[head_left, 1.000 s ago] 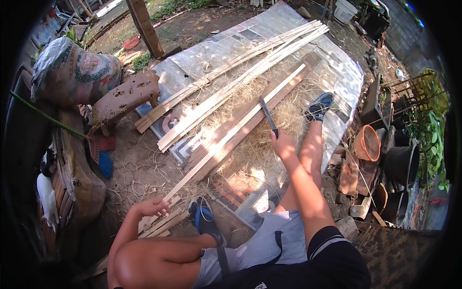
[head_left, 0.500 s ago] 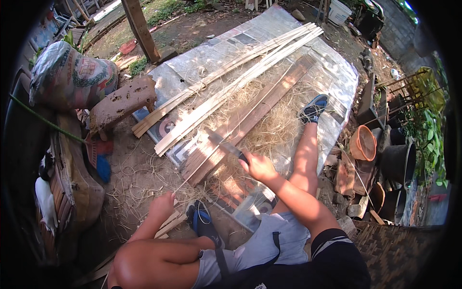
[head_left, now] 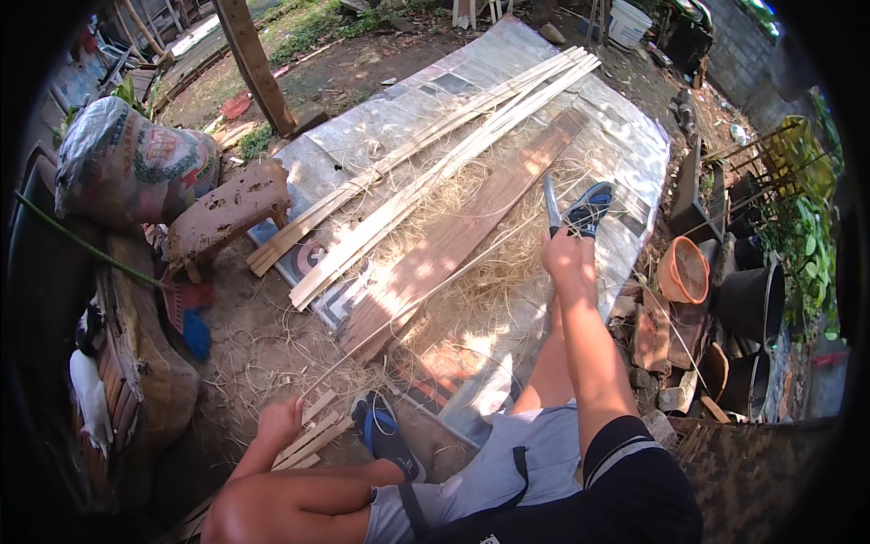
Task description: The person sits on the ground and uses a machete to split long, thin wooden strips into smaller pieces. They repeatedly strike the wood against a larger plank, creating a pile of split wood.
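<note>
Since the earlier frame our right hand (head_left: 564,254) has swung back out over the right leg, clenched on a knife (head_left: 550,201) with blade raised. Our left hand (head_left: 279,422) grips a thin bamboo strip (head_left: 426,295) at the near end. Ground: bare earth, a silvery sheet (head_left: 625,136) with straw-like shavings, long bamboo slats (head_left: 435,154), a brown plank (head_left: 453,240). Containers: orange clay pot (head_left: 683,270), contents unclear; filled printed sack (head_left: 136,168). Nearby: wooden stool (head_left: 227,208), wooden post (head_left: 256,63).
</note>
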Motion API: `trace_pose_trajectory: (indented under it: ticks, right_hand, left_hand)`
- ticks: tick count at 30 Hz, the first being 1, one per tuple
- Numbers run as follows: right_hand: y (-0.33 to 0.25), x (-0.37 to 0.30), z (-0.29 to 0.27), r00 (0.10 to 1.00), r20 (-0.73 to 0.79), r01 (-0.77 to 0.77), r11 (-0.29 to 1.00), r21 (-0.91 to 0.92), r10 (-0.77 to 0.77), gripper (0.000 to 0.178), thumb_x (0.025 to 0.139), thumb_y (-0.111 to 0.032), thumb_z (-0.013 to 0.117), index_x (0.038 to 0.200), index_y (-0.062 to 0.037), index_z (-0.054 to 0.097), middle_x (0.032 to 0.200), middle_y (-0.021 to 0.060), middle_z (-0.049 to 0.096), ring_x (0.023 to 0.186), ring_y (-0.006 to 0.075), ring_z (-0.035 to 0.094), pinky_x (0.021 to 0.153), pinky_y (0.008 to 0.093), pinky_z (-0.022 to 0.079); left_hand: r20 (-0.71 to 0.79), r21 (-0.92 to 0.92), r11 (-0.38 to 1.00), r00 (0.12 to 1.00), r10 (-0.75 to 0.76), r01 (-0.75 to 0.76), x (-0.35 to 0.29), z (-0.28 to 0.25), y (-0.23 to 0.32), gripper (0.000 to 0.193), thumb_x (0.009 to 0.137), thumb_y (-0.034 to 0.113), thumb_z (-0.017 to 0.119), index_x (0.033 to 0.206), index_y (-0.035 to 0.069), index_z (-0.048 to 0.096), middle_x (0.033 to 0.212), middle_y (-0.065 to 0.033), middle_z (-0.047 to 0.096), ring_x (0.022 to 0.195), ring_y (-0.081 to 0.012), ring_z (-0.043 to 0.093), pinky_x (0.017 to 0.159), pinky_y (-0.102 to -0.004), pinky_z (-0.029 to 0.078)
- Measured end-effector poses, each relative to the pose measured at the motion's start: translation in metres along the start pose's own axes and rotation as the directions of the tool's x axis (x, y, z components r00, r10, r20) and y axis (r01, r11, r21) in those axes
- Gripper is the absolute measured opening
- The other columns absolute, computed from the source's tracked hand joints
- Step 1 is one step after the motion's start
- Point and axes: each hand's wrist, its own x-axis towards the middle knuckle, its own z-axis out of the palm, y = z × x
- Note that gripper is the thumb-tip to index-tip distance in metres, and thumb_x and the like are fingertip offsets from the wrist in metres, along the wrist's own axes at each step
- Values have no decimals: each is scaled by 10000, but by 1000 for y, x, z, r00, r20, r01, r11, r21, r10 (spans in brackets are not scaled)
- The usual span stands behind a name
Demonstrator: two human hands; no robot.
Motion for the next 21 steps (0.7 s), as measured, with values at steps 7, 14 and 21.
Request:
trace_pose_trajectory:
  ticks: [7, 14, 21]
  right_hand:
    - [-107, -177, 16, 734, 248, 541, 765, 349, -632, 448, 1033, -456, 542, 1261, -71, 564, 886, 232, 708, 804, 452, 707, 718, 535, 576]
    - [-97, -171, 9, 823, 108, 523, 819, 236, -557, 465, 1028, -481, 539, 1300, -104, 566, 893, 198, 706, 768, 392, 722, 654, 502, 596]
    - [-96, -191, 14, 618, 158, 750, 638, 177, -770, 457, 992, -485, 594, 1241, -103, 584, 830, 175, 671, 749, 349, 730, 620, 483, 605]
  left_hand:
    - [212, -343, 936, 977, -2, 77, 40, -2, 34, 475, 1079, 390, 444, 845, 28, 643, 720, -200, 641, 683, -381, 619, 691, -492, 488]
    - [431, -675, 668, 902, 13, 313, 36, 8, 10, 515, 1111, 398, 407, 756, 61, 567, 640, 3, 496, 626, -132, 456, 608, -359, 423]
    - [514, -658, 657, 857, 34, 368, 29, 6, -7, 522, 1118, 442, 385, 797, 84, 589, 709, 12, 564, 652, -130, 492, 634, -328, 448]
